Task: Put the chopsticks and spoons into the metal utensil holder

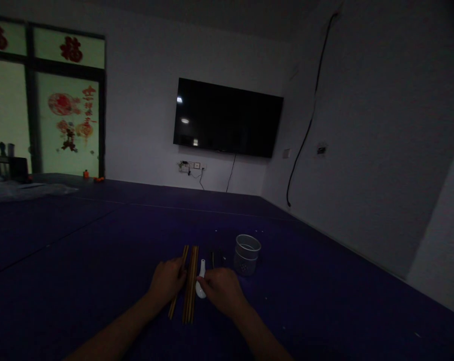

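My left hand (167, 280) is closed round a pair of wooden chopsticks (173, 307), which slant across the dark blue surface. Just right of them, several more chopsticks (189, 301) lie side by side in a bundle. A white soup spoon (201, 290) rests beside that bundle, its handle pointing away from me. My right hand (223, 288) has thumb and fingers closed on the spoon's right side; part of the grip is hidden. Beyond the right hand stands a grey perforated utensil holder (247, 255), upright. A small dark object behind the fingers is too dim to name.
The blue surface (110, 260) stretches to the walls, with small white specks on it. Clear plastic sheeting (27, 191) lies at the far left, near small orange items (98, 179). A television (229, 119) hangs on the far wall; a black cable (305, 133) runs down the right wall.
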`<state>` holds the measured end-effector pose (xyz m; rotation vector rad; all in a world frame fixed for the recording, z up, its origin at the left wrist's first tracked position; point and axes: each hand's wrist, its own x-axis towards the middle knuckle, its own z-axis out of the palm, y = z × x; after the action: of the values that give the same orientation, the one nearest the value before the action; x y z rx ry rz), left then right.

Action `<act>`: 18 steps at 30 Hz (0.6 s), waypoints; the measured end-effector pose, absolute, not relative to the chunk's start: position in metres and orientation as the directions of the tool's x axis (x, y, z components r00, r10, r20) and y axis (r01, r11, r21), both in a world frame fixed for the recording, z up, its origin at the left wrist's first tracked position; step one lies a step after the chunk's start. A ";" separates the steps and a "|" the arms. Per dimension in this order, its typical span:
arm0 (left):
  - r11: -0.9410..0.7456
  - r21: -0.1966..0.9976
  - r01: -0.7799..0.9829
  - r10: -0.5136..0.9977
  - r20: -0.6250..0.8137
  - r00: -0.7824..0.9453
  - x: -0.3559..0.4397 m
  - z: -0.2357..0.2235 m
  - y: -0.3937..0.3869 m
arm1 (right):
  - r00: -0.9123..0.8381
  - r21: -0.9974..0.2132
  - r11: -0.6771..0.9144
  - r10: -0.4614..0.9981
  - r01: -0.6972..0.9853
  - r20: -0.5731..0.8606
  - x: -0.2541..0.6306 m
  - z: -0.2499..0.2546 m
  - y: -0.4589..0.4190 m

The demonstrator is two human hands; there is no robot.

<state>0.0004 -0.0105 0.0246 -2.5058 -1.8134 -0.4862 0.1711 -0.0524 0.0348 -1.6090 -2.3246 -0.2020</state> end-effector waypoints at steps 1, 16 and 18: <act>-0.317 0.165 0.934 0.929 0.252 0.271 0.000 0.025 -0.011 | -0.325 -0.058 0.362 0.888 0.930 0.324 0.171 0.034 -0.052; -0.280 0.045 0.959 0.936 0.233 0.263 0.002 0.025 -0.012 | -0.330 -0.045 0.359 0.895 0.932 0.300 0.171 0.034 -0.051; -0.282 0.031 0.959 0.935 0.235 0.267 0.003 0.027 -0.014 | -0.328 -0.038 0.353 0.898 0.935 0.293 0.171 0.034 -0.051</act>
<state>0.0027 -0.0136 0.0267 -2.4048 -1.8066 -0.3143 0.1708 -0.0507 0.0337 -1.6378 -2.3556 -0.2000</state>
